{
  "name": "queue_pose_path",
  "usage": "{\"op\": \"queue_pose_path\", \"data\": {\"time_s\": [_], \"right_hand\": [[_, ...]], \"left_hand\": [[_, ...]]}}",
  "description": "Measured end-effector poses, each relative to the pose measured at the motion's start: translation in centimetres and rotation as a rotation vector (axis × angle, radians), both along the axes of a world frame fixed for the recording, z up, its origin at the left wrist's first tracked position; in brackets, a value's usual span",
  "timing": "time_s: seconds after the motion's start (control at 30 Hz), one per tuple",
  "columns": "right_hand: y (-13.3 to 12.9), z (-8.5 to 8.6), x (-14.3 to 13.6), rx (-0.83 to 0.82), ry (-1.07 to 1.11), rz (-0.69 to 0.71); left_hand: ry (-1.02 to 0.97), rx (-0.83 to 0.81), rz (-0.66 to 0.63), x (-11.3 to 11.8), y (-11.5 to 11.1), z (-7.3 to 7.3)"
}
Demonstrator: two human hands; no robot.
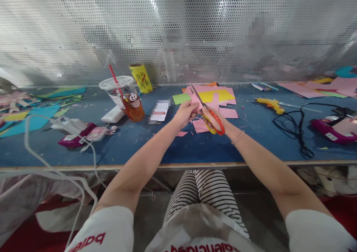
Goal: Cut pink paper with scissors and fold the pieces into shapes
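L hand (185,113): fingers pinched on pink paper piece (195,100). R hand (211,121): clamped round handles of scissors (215,115) w/ red & yellow grips, blades against paper. Both items over blue worktable (119,152), R of plastic drink cup (133,109). Smartphone (164,113) just R of cup; yellow tube (141,78) behind cup; yellow hot-glue gun (270,104) well R of cup.

Scissors (210,111) w/ red & yel handles; paper (196,100) pink; table (178,149) dk blue; trousers (219,185) blk/wht stripes; glue gun (270,103) yel; straw (113,73) red
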State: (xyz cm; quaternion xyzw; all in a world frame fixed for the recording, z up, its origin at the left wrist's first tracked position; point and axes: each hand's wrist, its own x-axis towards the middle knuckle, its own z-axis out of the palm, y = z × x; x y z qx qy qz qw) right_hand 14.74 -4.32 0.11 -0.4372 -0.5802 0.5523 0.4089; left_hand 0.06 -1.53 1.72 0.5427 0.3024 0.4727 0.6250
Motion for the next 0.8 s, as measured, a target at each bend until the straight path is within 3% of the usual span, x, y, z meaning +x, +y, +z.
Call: {"op": "queue_pose_path", "data": {"time_s": [0.1,0.47,0.8], "right_hand": [[-0.61,0.31,0.02,0.125,0.001,-0.003],[-0.81,0.44,-0.14,0.122,0.0,-0.011],[-1.02,0.46,-0.33,0.287,-0.057,-0.075]], "left_hand": [[0.013,0.004,-0.021,-0.02,0.01,-0.1],[0.063,-0.01,-0.048,-0.1,-0.19,-0.07],[0.047,-0.034,-0.07,-0.03,-0.14,-0.29]]}}
